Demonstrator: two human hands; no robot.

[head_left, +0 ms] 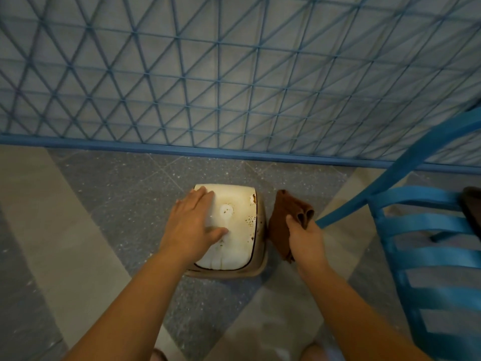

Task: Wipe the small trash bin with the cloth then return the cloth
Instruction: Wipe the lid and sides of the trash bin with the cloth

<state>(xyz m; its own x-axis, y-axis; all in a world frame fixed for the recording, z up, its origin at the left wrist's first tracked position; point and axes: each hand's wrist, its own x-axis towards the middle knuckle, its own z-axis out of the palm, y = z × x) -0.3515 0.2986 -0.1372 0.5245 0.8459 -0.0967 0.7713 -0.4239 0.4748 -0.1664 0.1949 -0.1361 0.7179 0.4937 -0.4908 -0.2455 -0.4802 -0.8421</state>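
A small trash bin (235, 246) with a stained white lid and tan body stands on the floor in the middle of the head view. My left hand (191, 225) lies flat on the left part of its lid, fingers spread. A brown cloth (282, 222) hangs against the bin's right side, bunched in my right hand (305, 237), which grips it from the right. The cloth touches the bin's right wall.
A blue wire-mesh fence (234, 82) with a blue bottom rail runs across just behind the bin. A blue slatted chair (429, 230) stands close on the right, with a dark object (472, 207) on its seat. Grey and beige floor tiles lie to the left.
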